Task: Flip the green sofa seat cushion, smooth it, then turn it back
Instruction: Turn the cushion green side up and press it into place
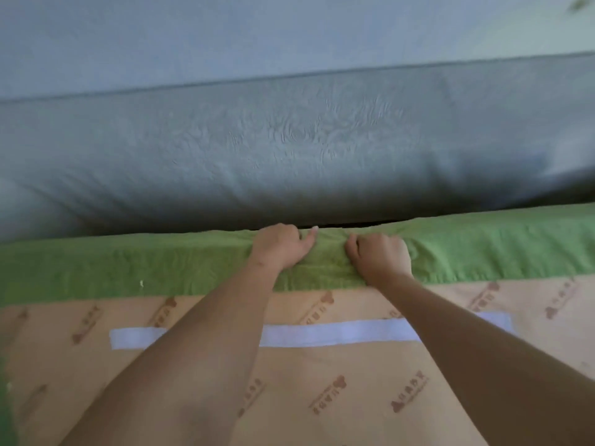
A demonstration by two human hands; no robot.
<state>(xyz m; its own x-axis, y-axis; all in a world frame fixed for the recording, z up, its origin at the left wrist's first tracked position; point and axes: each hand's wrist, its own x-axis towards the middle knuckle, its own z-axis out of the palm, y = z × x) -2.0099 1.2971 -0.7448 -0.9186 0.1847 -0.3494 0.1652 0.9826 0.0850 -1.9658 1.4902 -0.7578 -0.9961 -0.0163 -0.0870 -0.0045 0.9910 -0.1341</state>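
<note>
Pale blue-grey wall across the far top of the view. Below it is the grey-blue padded sofa backrest, running full width with wrinkled fabric at its centre.

The green sofa seat cushion lies just near of the backrest and spans left to right. Its green terry-like side band faces up and toward the camera. A peach fabric panel with repeated brown printed logos adjoins the band and fills the near half of the view. A white strip runs left-right across that panel, partly hidden under both forearms. A thin dark gap shows between the cushion's far edge and the backrest.

Both bare arms reach forward from the near side. The left hand grips the cushion's far green edge at centre, fingers curled over the edge and out of sight, thumb pointing right along the top. The right hand sits just right of it, close but not touching. Its fingers are curled tight into the green fabric, which is bunched into folds between the two hands. Both hands hold the cushion only. The frame is slightly blurred.
</note>
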